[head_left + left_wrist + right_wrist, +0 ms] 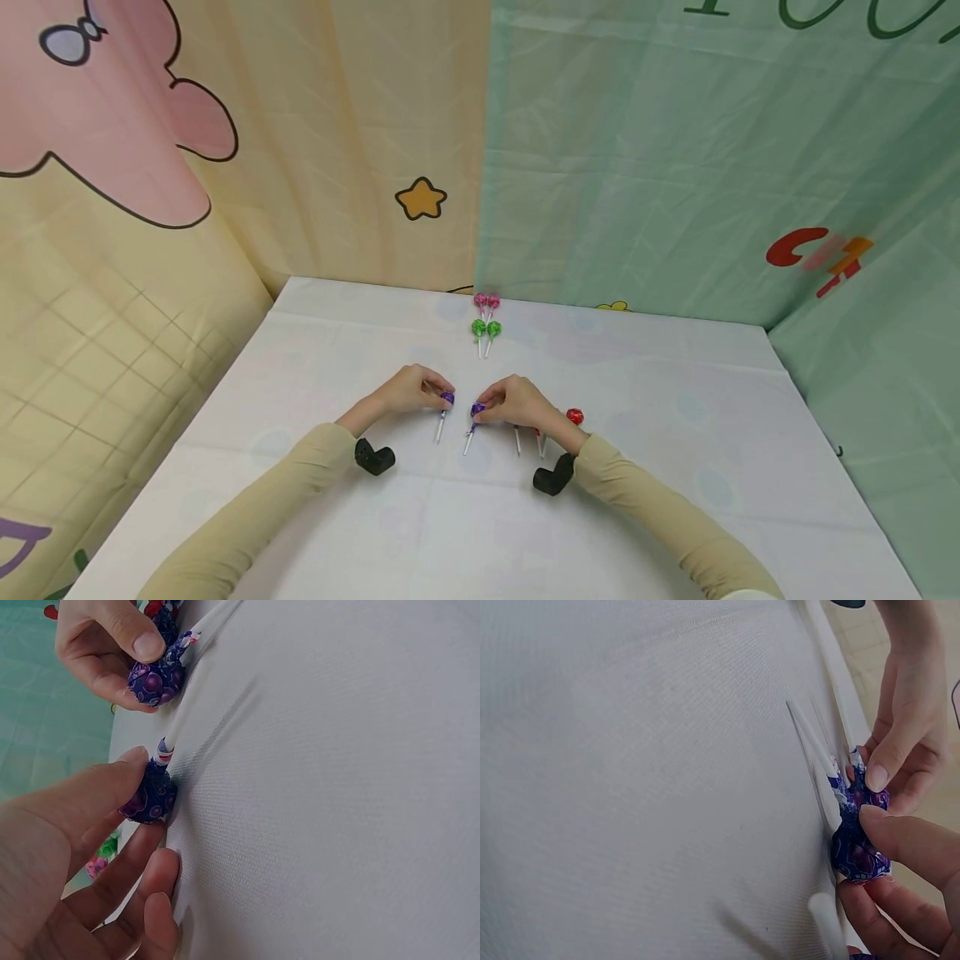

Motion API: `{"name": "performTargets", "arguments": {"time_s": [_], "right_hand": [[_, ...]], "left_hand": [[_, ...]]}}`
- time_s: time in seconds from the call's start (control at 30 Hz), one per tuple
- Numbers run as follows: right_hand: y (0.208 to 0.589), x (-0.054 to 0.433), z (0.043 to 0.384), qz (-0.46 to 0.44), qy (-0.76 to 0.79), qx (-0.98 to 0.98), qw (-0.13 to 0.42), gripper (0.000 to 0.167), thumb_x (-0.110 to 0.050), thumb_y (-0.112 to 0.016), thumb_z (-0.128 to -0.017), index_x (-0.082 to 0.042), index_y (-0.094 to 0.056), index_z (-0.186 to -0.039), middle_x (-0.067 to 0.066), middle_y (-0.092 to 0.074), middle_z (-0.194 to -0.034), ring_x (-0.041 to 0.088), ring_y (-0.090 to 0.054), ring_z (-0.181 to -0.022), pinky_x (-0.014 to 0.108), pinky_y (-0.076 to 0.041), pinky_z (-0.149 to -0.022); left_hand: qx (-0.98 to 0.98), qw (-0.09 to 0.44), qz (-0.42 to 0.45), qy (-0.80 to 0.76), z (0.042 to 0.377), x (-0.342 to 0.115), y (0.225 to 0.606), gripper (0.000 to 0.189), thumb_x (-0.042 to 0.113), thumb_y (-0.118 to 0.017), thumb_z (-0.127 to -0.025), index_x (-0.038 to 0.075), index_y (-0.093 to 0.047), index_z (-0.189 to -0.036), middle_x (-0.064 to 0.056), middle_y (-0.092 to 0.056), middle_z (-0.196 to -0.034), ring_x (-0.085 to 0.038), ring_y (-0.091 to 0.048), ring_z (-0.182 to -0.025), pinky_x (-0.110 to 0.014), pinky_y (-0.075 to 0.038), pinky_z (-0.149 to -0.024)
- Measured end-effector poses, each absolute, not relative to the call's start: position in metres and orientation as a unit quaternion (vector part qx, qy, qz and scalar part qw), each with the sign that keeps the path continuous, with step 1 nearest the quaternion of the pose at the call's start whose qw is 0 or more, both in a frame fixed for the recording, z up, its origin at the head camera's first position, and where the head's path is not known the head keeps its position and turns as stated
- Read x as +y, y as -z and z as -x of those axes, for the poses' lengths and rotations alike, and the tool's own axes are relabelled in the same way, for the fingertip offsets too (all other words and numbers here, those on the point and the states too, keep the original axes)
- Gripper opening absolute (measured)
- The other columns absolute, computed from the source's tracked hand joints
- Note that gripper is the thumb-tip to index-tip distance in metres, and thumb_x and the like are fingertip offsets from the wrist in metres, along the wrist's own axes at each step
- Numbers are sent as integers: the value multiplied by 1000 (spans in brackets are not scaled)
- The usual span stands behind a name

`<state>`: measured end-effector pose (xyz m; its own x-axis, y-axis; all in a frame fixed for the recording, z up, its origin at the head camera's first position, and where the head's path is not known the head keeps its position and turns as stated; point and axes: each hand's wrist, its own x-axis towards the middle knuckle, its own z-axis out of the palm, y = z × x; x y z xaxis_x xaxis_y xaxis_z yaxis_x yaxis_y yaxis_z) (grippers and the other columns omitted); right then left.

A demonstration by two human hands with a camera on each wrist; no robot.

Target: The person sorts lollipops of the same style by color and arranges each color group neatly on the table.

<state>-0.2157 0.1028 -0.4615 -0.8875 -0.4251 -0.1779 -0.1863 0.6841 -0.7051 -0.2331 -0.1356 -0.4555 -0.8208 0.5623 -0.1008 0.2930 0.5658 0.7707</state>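
My left hand [411,389] pinches the wrapped head of a purple lollipop [152,796] between thumb and fingers. Its white stick points back toward me, close over the white tablecloth. A short gap to the right, my right hand [519,402] grips a second purple lollipop [859,851] by its head, thumb on the near side. Both heads have dark purple wrappers with a round pattern. Beneath the right hand and wrist, white sticks [517,442] of more lollipops stick out, their heads partly hidden. One red lollipop [575,416] shows just past that wrist.
Two green lollipops [493,329] lie side by side farther back, and two pink lollipops [481,300] lie behind them near the table's far edge. Black wrist devices [374,457] sit by both forearms. Printed curtains [637,167] stand behind the white table [675,517].
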Motion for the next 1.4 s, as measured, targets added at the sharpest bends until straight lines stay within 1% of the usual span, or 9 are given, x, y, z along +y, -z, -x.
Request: {"name": "performTargets", "arguments": {"time_s": [0.17, 0.3, 0.4, 0.57, 0.73, 0.9, 1.1, 1.2, 1.4], "right_hand": [[461, 103, 216, 174, 360, 902, 166, 29, -29, -81, -76, -10, -75, -98, -2, -72, -81, 7, -49, -63, 21, -34, -54], [461, 103, 215, 181, 361, 900, 165, 28, -29, -81, -77, -11, -75, -98, -1, -72, -82, 7, -51, -65, 21, -36, -56], [461, 104, 215, 183, 363, 898, 166, 28, -29, -81, -77, -12, -75, -98, -1, -72, -83, 7, -52, -67, 21, -38, -57], [460, 104, 216, 182, 368, 896, 172, 28, -29, -80, -77, -11, -75, -98, -1, -73, -84, 8, -53, -67, 21, -39, -57], [462, 105, 220, 174, 369, 896, 174, 28, -30, -81, -77, -11, -75, -97, -1, -73, -83, 7, -53, -66, 21, -39, -56], [459, 107, 224, 160, 370, 900, 166, 29, -31, -81, -76, -11, -75, -97, -1, -73, -84, 7, -56, -67, 21, -43, -56], [449, 111, 230, 140, 372, 905, 150, 31, -30, -82, -75, -9, -75, -97, 1, -72, -82, 8, -58, -67, 22, -44, -59], [446, 114, 235, 133, 369, 909, 144, 31, -30, -82, -75, -10, -75, -97, 1, -72, -82, 9, -57, -67, 21, -45, -59], [443, 119, 249, 124, 369, 911, 134, 31, -31, -82, -75, -11, -75, -97, 1, -73, -85, 11, -57, -71, 22, -43, -61]], "left_hand": [[875, 161, -241, -387, 232, -135, 456, 30, 19, -77, -82, 2, -72, -105, -8, -74, -99, -7, -62, -79, -21, -48, -71], [886, 156, -224, -376, 232, -134, 455, 28, 22, -78, -80, 5, -74, -102, -5, -75, -94, -5, -62, -75, -21, -47, -69], [889, 156, -215, -372, 231, -134, 455, 27, 23, -78, -80, 7, -75, -101, -3, -75, -92, -4, -62, -75, -22, -46, -70], [888, 151, -225, -371, 232, -134, 456, 26, 24, -79, -79, 8, -76, -100, -1, -75, -89, -5, -60, -76, -24, -47, -70], [888, 146, -232, -369, 233, -134, 456, 26, 23, -79, -79, 8, -76, -100, -1, -74, -87, -5, -59, -73, -22, -46, -68], [892, 135, -221, -370, 237, -132, 452, 28, 23, -79, -79, 7, -76, -101, -3, -75, -90, -5, -58, -69, -21, -45, -63], [894, 129, -188, -386, 244, -126, 447, 26, 24, -80, -78, 9, -77, -99, -3, -75, -92, -7, -55, -64, -22, -44, -58], [898, 114, -180, -385, 248, -122, 446, 27, 26, -80, -78, 10, -77, -99, -3, -76, -93, -7, -56, -65, -22, -44, -58], [899, 94, -173, -391, 256, -115, 447, 29, 29, -79, -79, 10, -76, -101, -4, -76, -97, -10, -61, -73, -23, -46, -63]]}}
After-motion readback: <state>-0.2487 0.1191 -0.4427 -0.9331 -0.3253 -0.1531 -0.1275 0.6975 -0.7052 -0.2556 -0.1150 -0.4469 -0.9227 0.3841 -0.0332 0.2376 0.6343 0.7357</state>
